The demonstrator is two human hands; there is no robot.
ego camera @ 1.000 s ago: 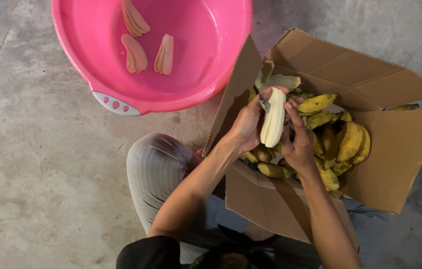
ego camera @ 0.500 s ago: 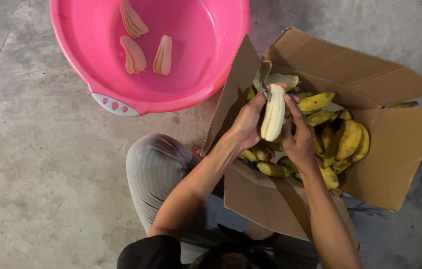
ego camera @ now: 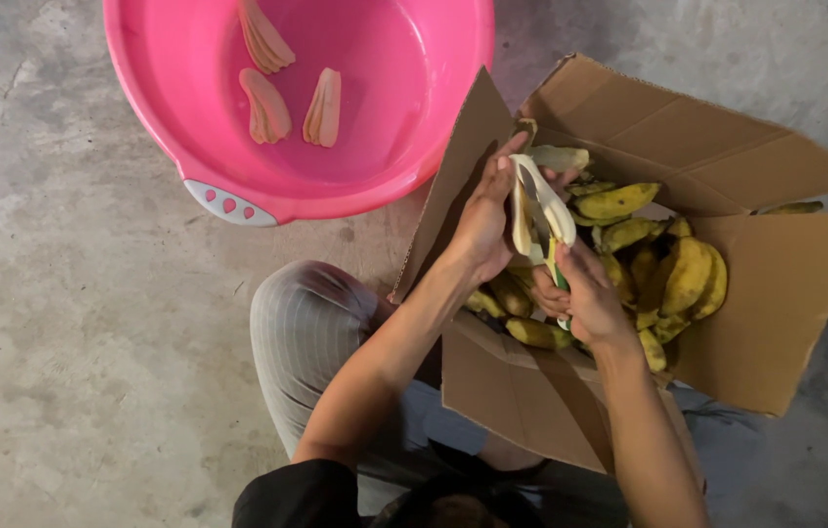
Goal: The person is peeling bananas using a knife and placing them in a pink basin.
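Squatting over the cardboard box (ego camera: 727,166) at the right of the frame, the person works a peeled banana (ego camera: 536,210) held above the heap of yellow bananas (ego camera: 673,269). With a knife (ego camera: 556,274) running through soft fruit right next to the holding fingers, I'd say a slip could nick the left thumb, or the cut halves could drop into the box. The left hand (ego camera: 482,220) is curled narrowly around the banana's left side, thumb on top. The right hand (ego camera: 585,298) is closed on a green-handled knife. At upper left, a pink basin (ego camera: 228,200) holds three banana slices (ego camera: 321,108).
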